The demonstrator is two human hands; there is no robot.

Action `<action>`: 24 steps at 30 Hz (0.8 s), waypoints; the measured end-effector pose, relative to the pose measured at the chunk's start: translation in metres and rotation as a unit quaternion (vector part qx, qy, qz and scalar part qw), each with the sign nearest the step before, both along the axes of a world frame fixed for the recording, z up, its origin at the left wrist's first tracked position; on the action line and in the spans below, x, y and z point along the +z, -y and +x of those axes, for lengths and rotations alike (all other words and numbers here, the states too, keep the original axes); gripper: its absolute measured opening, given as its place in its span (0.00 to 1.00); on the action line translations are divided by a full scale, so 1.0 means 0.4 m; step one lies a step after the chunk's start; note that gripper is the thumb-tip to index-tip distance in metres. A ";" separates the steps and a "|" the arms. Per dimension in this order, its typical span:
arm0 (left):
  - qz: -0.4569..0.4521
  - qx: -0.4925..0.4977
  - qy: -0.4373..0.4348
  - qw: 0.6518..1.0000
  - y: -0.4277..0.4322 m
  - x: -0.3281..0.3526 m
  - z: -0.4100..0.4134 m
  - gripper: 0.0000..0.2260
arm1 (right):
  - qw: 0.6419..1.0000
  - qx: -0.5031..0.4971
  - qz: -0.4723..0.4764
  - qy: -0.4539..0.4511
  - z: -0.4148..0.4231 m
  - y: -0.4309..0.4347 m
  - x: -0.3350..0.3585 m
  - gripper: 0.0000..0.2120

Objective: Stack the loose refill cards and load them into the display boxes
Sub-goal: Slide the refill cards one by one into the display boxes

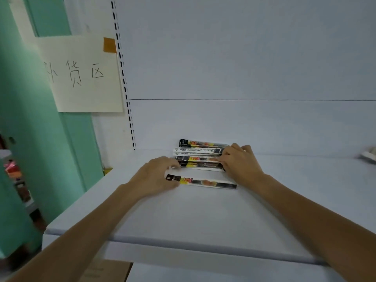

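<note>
Several long, narrow refill cards [200,157] with black, yellow and white print lie side by side on a white shelf [183,216], near the back panel. One refill card [205,182] lies apart, closer to me. My left hand [156,177] rests with its fingers curled on the left ends of the cards, its thumb beside the near card's left end. My right hand [240,161] presses on the right ends of the group with bent fingers. No display box is in view.
A white slotted upright [125,86] and a paper sign [81,74] with handwriting stand at the left. Beyond them is a green wall [24,110]. A pale object [368,154] sits at the shelf's far right. A cardboard box [105,270] lies below the shelf.
</note>
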State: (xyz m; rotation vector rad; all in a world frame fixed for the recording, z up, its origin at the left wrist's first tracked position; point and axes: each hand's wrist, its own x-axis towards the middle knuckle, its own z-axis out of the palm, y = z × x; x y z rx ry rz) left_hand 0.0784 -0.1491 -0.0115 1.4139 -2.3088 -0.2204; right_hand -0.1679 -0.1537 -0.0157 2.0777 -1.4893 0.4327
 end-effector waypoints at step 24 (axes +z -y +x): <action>0.018 -0.043 0.029 0.998 -0.040 -0.014 0.034 0.09 | 0.985 0.011 0.150 0.084 0.024 -0.059 0.025 0.10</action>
